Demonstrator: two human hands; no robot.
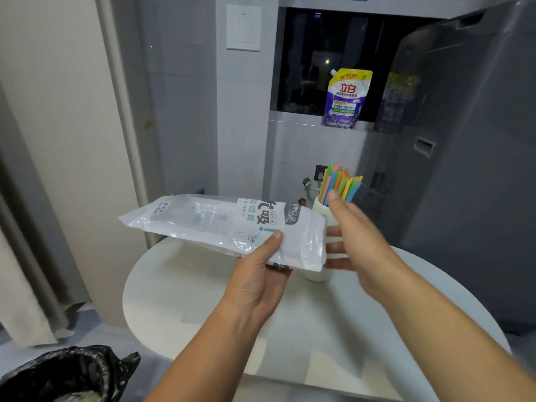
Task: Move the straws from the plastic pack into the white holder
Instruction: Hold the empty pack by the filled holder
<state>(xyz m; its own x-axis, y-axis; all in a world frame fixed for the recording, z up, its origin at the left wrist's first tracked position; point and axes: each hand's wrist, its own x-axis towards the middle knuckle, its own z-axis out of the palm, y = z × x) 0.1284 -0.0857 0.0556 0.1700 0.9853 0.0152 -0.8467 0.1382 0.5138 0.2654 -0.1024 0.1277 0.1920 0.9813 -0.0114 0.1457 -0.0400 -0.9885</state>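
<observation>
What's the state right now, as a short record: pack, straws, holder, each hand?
pack: plastic pack, held in the air above the table, no straws visible inside
straws: coloured straws, upright in the holder
holder: white holder, on the round white table, partly hidden by the pack
left hand: left hand grips the pack, thumb on top
right hand: right hand, blurred, fingers straight beside the holder; contact unclear

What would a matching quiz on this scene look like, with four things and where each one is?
1 plastic pack
2 straws
3 detergent pouch
4 black bag

A on the window ledge
B at the bottom left of view
C held in the left hand
D standing in the white holder

Pairs: 1-C, 2-D, 3-A, 4-B
</observation>
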